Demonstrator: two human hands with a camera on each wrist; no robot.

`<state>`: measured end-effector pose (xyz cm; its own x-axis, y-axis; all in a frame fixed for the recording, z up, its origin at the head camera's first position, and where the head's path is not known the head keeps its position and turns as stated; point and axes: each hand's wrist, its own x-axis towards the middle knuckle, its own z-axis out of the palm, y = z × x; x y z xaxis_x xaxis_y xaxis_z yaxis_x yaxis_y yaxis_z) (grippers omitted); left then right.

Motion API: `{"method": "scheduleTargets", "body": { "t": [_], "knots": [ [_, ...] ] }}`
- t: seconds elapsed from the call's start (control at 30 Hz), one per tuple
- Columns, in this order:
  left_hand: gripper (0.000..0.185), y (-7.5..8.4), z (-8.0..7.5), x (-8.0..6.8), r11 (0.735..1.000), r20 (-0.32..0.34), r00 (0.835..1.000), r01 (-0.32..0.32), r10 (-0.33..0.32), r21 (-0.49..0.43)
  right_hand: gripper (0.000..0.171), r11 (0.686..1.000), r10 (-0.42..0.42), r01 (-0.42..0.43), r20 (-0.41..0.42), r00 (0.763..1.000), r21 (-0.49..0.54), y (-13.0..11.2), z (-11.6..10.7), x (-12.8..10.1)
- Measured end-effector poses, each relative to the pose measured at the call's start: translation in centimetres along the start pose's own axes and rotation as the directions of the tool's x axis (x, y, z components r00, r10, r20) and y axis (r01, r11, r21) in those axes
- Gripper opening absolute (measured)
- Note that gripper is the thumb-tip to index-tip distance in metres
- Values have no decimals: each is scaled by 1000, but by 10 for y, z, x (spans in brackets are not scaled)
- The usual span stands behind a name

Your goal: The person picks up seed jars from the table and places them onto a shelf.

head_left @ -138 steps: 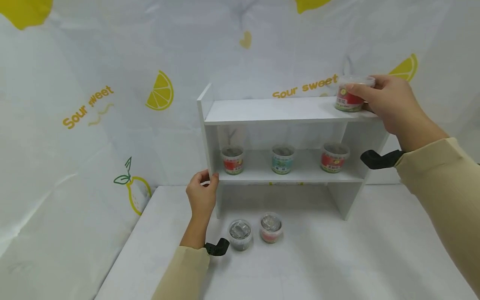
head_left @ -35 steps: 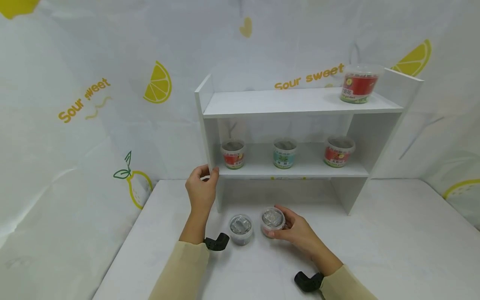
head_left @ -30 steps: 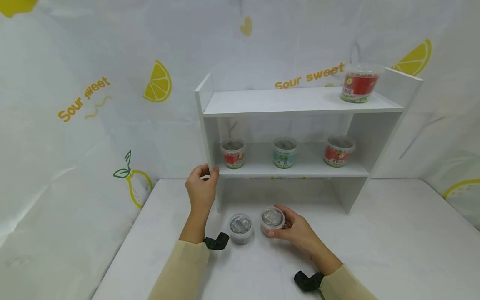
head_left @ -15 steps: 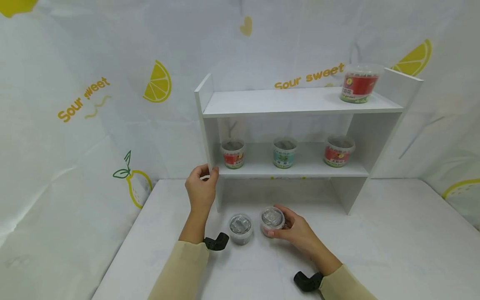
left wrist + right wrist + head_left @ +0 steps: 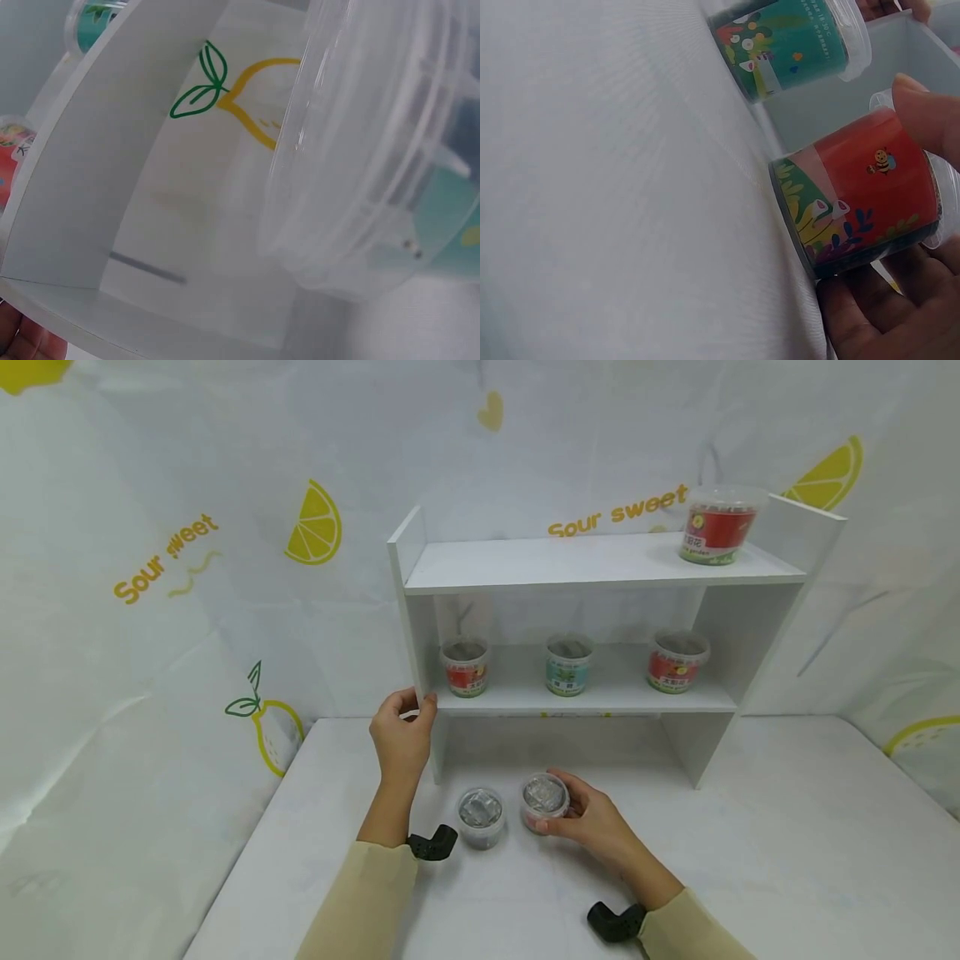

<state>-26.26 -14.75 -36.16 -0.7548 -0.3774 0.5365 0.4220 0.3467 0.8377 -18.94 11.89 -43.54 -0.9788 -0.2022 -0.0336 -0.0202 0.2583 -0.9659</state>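
In the head view, my left hand (image 5: pixel 402 739) grips the left side panel of a white shelf unit (image 5: pixel 540 564), thumb at its front edge. Fingertips (image 5: pixel 34 341) of that hand show at the panel in the left wrist view. My right hand (image 5: pixel 600 827) holds a small clear plastic tub (image 5: pixel 545 806) with a red label, thumb on one side and fingers round the other. The right wrist view shows a bee and leaves printed on this red label (image 5: pixel 870 180). Close to its left, a teal-labelled tub (image 5: pixel 791 45) stands on the white table (image 5: pixel 675 877).
On the middle shelf stand a red-labelled tub (image 5: pixel 466 672) at left, a teal tub (image 5: pixel 568 670) in the centre and another red tub (image 5: pixel 675 667) at right. A larger-looking red tub (image 5: pixel 718 531) sits at the top shelf's right end. A lemon-print sheet (image 5: pixel 225 460) hangs behind.
My right hand has let go of the red tub on the top shelf and come down to the red tub on the table. Over the last second, nothing visibly moves. My left hand stays put.
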Motion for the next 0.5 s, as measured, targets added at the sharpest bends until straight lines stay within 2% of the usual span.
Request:
{"method": "scheduleTargets", "body": {
  "t": [0.33, 0.5],
  "knots": [
    [20, 0, 0, 0, 1000, -1, 1000, -6, 6, -9, 84, 999, -7, 6, -31, 999, -38, 1, -1, 0],
    [19, -1, 0, 1, 1000, -1, 1000, -3, 3, -14, 81, 1000, 7, -8, -38, 999, -19, 0, -2, -1]
  ]
}}
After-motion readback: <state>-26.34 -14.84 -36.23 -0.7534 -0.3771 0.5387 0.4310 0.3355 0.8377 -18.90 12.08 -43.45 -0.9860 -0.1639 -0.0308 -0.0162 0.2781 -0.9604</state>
